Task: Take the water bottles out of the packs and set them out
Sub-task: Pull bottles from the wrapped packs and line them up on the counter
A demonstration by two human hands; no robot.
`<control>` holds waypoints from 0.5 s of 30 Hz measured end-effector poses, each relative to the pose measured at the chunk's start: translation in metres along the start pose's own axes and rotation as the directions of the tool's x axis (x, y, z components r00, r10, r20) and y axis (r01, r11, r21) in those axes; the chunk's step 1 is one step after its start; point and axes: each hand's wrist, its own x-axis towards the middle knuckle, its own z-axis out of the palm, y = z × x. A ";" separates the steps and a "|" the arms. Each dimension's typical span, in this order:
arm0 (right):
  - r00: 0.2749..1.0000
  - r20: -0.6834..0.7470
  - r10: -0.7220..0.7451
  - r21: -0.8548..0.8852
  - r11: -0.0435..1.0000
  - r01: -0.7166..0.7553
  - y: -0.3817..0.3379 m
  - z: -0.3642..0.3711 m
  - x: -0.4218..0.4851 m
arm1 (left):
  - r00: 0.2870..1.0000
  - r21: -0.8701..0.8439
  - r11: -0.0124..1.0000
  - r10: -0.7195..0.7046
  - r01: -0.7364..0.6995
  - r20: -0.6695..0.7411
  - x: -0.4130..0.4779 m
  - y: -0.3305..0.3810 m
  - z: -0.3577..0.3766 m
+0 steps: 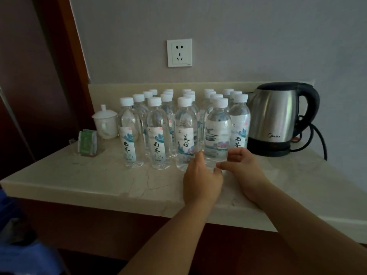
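Observation:
Several clear water bottles with white caps and printed labels stand upright in rows on the pale marble counter. The front-row bottle is held at its base by both hands. My left hand curls its fingers round the bottle's lower left side. My right hand pinches the lower right side with thumb and fingers. Bottles stand close on either side of it, one on the left and one on the right. No pack is in view.
A steel electric kettle with a black cord stands at the counter's right, close to the bottles. A white lidded cup and a clear holder with green packets sit at the left. A wall socket is above.

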 end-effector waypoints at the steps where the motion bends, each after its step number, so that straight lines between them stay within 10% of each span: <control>1: 1.000 0.024 -0.013 -0.025 1.000 0.014 0.000 -0.001 -0.001 | 1.000 0.003 1.000 0.007 -0.007 0.011 0.000 -0.001 0.000; 15: 0.999 0.046 0.018 -0.067 0.998 -0.015 -0.004 0.000 -0.003 | 0.999 0.014 0.999 0.038 -0.038 -0.010 -0.003 0.000 -0.001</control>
